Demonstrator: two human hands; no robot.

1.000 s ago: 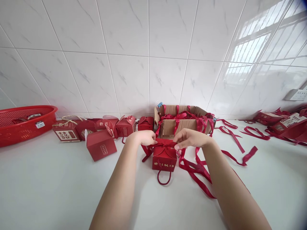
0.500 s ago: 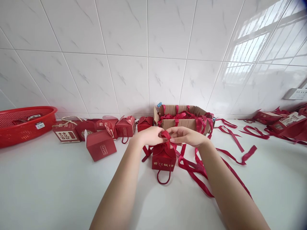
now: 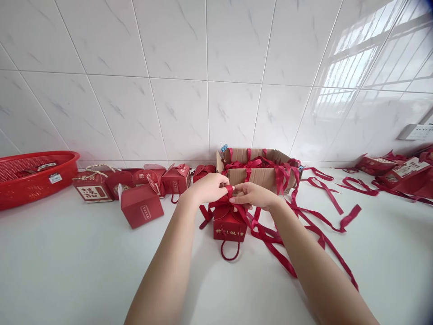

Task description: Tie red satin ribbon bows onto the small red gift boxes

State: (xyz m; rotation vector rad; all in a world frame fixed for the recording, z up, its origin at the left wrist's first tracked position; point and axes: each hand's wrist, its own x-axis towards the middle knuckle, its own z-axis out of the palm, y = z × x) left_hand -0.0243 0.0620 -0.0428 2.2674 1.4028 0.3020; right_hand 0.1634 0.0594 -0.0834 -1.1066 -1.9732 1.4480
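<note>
Left hand (image 3: 210,187) and right hand (image 3: 254,195) have been drawn together since a second ago, when the red ribbon (image 3: 230,191) was stretched sideways between them; it is now raised over the small gift box (image 3: 230,229). Each hand's grip is kept narrow, with the ribbon pinched at the fingertips. The gift box is stood upright mid-desk (image 3: 84,271), its rope handle (image 3: 230,259) laid toward the near side. Beyond it a cardboard box (image 3: 265,179) is placed by the wall, and loose ribbons (image 3: 352,219) are scattered at right.
</note>
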